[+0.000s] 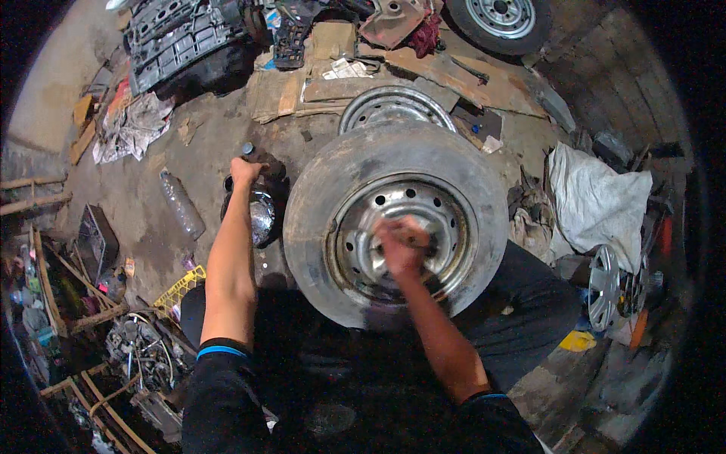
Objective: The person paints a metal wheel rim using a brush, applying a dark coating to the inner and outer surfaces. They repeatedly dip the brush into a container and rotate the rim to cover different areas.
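Note:
A car wheel with a grey, dusty tyre [314, 181] and a silver steel rim [363, 200] stands tilted in front of me, between my legs. Over the middle of the rim is my right hand [403, 246], smeared by motion. Its fingers are blurred, and whether anything is in them cannot be made out. My left hand [246, 172] reaches out to the left of the tyre, its fingers closed around a dark bottle [269, 163]. Just below that hand sits a round dark container [262, 216] with a shiny inside.
Behind the tyre lies a bare steel rim [397, 102]. A clear plastic bottle [180, 204] lies on the floor to the left, near a yellow plastic grate [180, 291]. An engine block [185, 45] and another wheel [499, 19] are at the back. A white sack [597, 197] lies right.

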{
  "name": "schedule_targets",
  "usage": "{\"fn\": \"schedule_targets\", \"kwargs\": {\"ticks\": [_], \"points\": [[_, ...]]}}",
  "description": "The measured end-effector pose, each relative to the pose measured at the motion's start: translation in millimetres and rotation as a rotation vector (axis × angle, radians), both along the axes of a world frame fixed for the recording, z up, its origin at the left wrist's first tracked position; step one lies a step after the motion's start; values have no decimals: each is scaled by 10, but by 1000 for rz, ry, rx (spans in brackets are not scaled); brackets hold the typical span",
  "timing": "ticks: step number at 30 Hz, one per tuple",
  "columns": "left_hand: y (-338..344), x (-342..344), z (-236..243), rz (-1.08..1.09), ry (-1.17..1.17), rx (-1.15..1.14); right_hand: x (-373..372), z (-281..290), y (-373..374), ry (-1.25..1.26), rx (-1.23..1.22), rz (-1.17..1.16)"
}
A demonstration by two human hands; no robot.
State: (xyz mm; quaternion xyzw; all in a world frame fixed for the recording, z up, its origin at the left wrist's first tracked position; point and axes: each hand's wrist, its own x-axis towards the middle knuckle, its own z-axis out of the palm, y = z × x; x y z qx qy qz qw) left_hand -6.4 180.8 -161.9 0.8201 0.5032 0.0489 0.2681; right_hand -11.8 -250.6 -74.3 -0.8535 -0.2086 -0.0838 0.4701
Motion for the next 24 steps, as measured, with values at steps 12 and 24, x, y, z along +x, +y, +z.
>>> {"fn": "schedule_targets", "kwargs": {"ticks": [12,24], "points": [[-1413,-137,500,-341,-400,-41,-79,-135,121,393,388,-8],[-2059,-188,923,-360,-257,95,-38,-70,115,406,449,-38]]}}
